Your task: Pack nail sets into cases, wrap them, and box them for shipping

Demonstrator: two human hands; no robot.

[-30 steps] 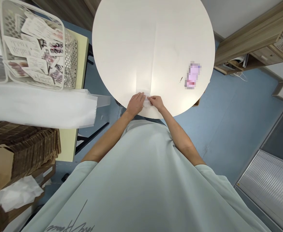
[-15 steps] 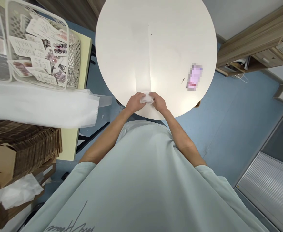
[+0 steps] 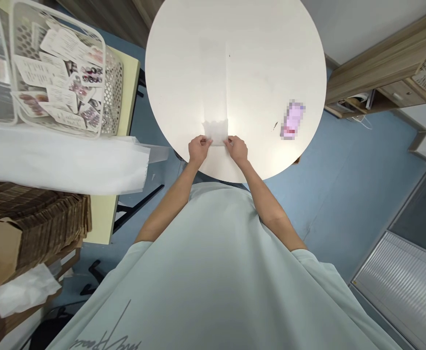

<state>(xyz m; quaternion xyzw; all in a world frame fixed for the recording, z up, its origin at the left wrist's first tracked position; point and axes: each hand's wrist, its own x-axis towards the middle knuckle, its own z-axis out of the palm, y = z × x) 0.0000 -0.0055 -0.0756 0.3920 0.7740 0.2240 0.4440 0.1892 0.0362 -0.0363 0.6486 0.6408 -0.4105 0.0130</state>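
A long strip of thin, whitish, see-through sheet (image 3: 214, 82) lies on the round white table (image 3: 176, 73), running away from me. Its near end is folded back over itself, and the ragged edge of the folded flap (image 3: 216, 129) points away from my body. At the left corner of the fold, my left hand (image 3: 198, 149) is closed in a pinch on the sheet. My right hand (image 3: 237, 149) pinches the right corner the same way. Whether anything lies inside the fold I cannot tell.
A blurred pink item (image 3: 293, 120) lies on the table's right side. To the left, a yellowish table (image 3: 101, 214) bears a white perforated basket (image 3: 112, 92) of printed cards, a white sheet roll (image 3: 63, 158) and stacked brown cardboard (image 3: 56, 228). Wooden shelving (image 3: 376, 68) stands at right.
The bunched near end of the strip has been laid down as a flat folded flap. My hands have moved slightly apart, from around the bunch to the fold's two corners.
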